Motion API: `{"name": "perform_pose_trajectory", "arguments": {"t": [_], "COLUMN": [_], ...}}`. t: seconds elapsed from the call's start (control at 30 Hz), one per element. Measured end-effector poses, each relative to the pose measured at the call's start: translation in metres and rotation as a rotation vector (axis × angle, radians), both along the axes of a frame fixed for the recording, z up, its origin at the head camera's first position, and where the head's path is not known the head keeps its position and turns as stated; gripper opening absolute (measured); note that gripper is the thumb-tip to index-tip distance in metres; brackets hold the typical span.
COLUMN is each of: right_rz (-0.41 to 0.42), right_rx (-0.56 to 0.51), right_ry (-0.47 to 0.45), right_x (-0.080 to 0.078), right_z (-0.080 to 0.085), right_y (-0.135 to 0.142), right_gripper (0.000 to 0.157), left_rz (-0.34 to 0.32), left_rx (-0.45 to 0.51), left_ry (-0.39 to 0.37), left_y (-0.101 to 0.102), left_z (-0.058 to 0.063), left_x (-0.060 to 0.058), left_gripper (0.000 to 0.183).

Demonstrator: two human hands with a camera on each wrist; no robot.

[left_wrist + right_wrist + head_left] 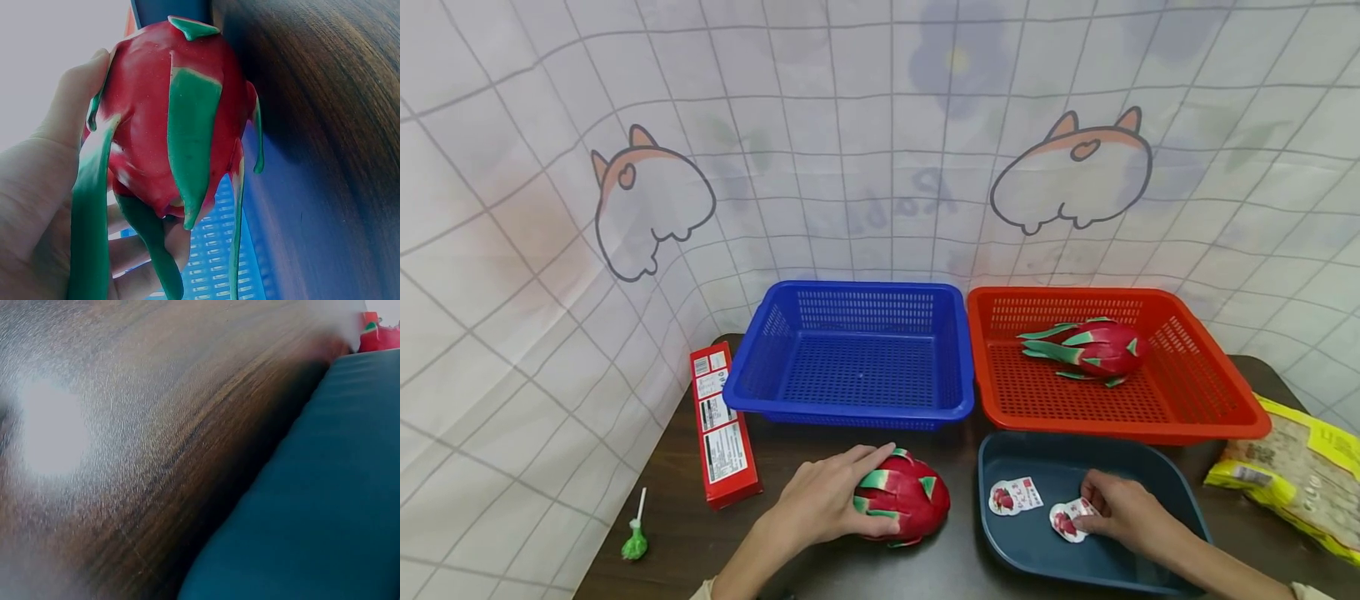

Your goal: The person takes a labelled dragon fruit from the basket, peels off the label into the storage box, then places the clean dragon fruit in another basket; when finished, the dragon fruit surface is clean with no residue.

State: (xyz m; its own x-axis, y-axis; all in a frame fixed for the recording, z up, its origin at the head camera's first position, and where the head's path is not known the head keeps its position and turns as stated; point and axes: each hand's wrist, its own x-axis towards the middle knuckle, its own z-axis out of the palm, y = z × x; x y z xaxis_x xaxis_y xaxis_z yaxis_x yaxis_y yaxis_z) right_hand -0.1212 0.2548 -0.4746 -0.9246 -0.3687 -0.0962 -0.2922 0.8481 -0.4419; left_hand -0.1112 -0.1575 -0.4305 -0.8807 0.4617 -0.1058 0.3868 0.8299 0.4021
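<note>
My left hand (823, 498) grips a red dragon fruit (913, 500) with green scales at the front middle of the table. In the left wrist view the thumb lies along one side of the dragon fruit (150, 94), with fingers curled beneath it and long green scales hanging down. Over the dark blue tray (1022, 560), my right hand (1123, 510) pinches a small white label (1066, 525) printed with a dragon fruit picture. A second such label (1015, 497) lies to its left in the tray. The right wrist view shows the tray's outer wall (312, 487), the right hand hidden.
A blue basket (850, 412) and a red basket (1120, 429) stand side by side at the back. Another dragon fruit (1105, 348) lies in the red one. A red box (727, 433) and a green lollipop (635, 542) are at left, a yellow bag (1300, 475) at right.
</note>
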Motion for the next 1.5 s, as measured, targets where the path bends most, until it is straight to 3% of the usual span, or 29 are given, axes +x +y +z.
{"name": "perform_pose_trajectory", "arguments": {"t": [0.23,0.4,0.53,0.7,0.83,0.93,1.03,1.2,1.37,1.5], "right_rz": [-0.121,-0.179,-0.185,-0.289,-0.42,-0.478,-0.545,-0.641,-0.629,-0.621], "right_rx": [0.074,0.103,0.003,-0.218,-0.349,-0.419,-0.426,-0.375,-0.348,-0.367], "right_ry": [-0.047,-0.074,-0.053,0.21,0.441,0.554,0.592,0.548,0.518,0.441], "right_x": [0.003,0.006,0.011,0.017,0.012,0.004,-0.006,-0.019,-0.036,-0.048], "right_z": [0.0,0.009,0.027,0.053,0.06,0.056,0.047,0.033,0.013,-0.005], "right_y": [-0.005,-0.004,0.003,0.027,0.06,0.086,0.108,0.128,0.149,0.163], "right_gripper": [0.034,0.052,0.053,0.04,0.043,0.051,0.062,0.079,0.087,0.091], "left_rz": [0.004,0.01,0.01,0.009,0.012,0.016,0.017,0.014,0.007,0.001], "left_rx": [-0.002,-0.004,0.003,0.008,0.009,0.014,0.016,0.011,0.005,0.003], "left_ry": [-0.006,-0.016,-0.025,-0.032,-0.043,-0.054,-0.057,-0.059,-0.052,-0.041], "left_y": [0.0,0.0,0.001,0.0,-0.001,-0.001,-0.001,-0.001,0.0,0.0], "left_z": [0.001,0.001,0.001,0.001,0.001,0.002,0.002,0.002,0.002,0.002], "left_x": [0.0,0.0,0.0,0.0,0.0,0.0,0.0,0.0,-0.001,-0.002], "left_gripper": [0.087,0.087,0.088,0.088,0.088,0.087,0.087,0.087,0.087,0.086]}}
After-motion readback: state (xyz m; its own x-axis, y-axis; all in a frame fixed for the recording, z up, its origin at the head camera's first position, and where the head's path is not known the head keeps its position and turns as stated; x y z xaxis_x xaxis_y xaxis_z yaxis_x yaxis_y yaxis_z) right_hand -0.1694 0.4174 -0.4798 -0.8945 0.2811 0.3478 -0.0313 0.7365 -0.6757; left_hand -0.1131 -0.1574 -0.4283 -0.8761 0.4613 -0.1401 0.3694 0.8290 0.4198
